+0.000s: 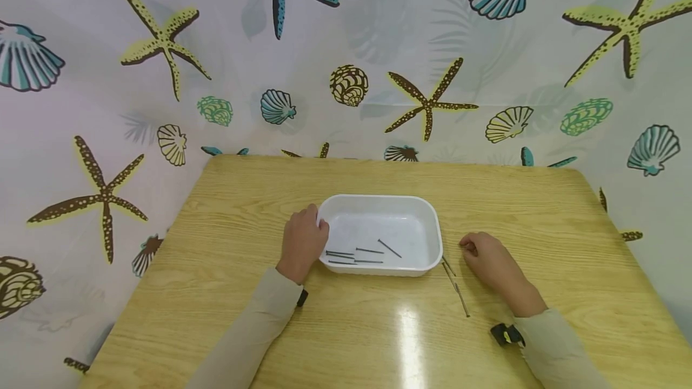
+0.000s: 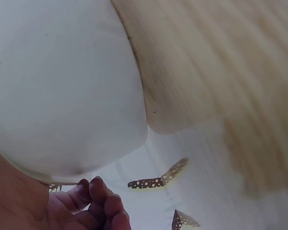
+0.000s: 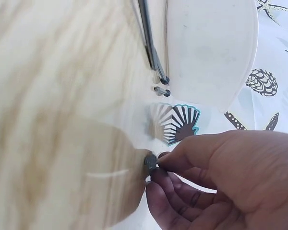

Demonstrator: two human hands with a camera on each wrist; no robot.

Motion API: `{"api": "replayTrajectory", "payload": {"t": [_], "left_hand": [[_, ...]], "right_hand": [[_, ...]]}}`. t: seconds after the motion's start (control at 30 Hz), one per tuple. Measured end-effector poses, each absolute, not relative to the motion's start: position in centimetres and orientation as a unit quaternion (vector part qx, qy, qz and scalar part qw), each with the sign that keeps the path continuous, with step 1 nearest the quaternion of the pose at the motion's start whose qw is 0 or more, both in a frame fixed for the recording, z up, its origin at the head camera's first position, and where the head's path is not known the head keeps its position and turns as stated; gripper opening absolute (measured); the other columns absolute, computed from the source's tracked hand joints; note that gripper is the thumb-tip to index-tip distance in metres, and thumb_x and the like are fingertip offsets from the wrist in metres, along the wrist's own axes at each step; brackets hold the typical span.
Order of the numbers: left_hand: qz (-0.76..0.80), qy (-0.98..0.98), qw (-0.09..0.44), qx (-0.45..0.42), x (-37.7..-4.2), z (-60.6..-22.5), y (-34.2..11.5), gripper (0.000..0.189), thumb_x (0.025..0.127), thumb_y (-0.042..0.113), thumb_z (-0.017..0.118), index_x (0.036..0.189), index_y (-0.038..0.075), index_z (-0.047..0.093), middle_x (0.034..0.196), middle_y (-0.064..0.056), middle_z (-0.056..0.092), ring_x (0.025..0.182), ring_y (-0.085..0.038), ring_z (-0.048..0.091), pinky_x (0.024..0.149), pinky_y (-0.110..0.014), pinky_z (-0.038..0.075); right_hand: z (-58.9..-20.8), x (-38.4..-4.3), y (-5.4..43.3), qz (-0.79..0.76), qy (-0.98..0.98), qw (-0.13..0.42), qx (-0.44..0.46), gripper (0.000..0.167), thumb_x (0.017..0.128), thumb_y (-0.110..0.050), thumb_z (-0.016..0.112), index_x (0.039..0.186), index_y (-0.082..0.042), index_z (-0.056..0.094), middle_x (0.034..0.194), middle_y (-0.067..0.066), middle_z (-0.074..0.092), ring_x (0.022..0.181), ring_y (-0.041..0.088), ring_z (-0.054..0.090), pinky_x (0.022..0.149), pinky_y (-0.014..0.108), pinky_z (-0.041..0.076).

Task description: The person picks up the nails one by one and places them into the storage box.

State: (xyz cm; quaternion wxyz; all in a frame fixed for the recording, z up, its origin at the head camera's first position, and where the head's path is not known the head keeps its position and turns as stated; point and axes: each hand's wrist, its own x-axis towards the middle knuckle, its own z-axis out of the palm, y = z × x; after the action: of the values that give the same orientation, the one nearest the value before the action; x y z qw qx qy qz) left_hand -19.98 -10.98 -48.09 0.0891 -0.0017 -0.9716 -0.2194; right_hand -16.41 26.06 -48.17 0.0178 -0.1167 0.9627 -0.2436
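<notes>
A white plastic tray (image 1: 378,198) sits on the table with several nails (image 1: 370,251) lying inside, mostly toward its left front. At the tray's left end my left hand (image 1: 304,244) grips the rim; the left wrist view shows its curled fingertips (image 2: 97,184) against the tray edge. To the right of the tray, low over the table, is my right hand (image 1: 489,264). Its thumb and fingertips pinch a small dark grey metal end (image 3: 150,163), which looks like part of a nail; the rest is hidden. A few loose nails (image 1: 462,300) lie between the tray and this hand.
The light wood table (image 1: 259,197) extends around the tray. Behind it and at both sides stands a white cloth (image 1: 324,131) printed with starfish and shells. Black straps (image 1: 507,335) show at the wrists.
</notes>
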Motion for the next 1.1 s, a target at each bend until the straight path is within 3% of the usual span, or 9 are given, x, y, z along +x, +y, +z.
{"api": "replayTrajectory", "payload": {"t": [0.3,0.67,1.1], "left_hand": [[-0.221,-0.970,0.100,-0.006,-20.0,-48.1,-11.1,0.015,0.088,0.020,0.053,0.087,0.005,0.054,0.071,-0.007,0.055,0.061,-0.020,0.051,0.055,-0.034,0.041],[-0.219,-0.970,0.104,-0.009,-20.0,-48.3,-11.1,0.015,0.088,0.020,0.053,0.085,0.005,0.053,0.069,-0.006,0.053,0.060,-0.021,0.050,0.054,-0.035,0.039],[-0.217,-0.970,0.108,-0.007,-20.1,-48.4,-11.1,0.015,0.088,0.020,0.053,0.084,0.005,0.052,0.069,-0.007,0.053,0.061,-0.022,0.050,0.055,-0.036,0.039]], "right_hand": [[-48.0,-16.0,26.8,-0.230,0.966,0.031,-0.112,0.015,0.087,-0.003,0.055,0.099,0.001,0.064,0.087,0.009,0.056,0.077,0.022,0.053,0.070,0.042,0.045],[-47.5,-15.2,27.7,-0.211,0.971,0.033,-0.111,0.013,0.086,-0.011,0.057,0.095,-0.004,0.063,0.091,0.011,0.056,0.084,0.028,0.056,0.072,0.045,0.045],[-47.6,-15.0,27.7,-0.209,0.969,0.053,-0.120,0.008,0.087,-0.011,0.060,0.088,-0.004,0.063,0.086,0.006,0.057,0.080,0.023,0.055,0.073,0.044,0.045]]}}
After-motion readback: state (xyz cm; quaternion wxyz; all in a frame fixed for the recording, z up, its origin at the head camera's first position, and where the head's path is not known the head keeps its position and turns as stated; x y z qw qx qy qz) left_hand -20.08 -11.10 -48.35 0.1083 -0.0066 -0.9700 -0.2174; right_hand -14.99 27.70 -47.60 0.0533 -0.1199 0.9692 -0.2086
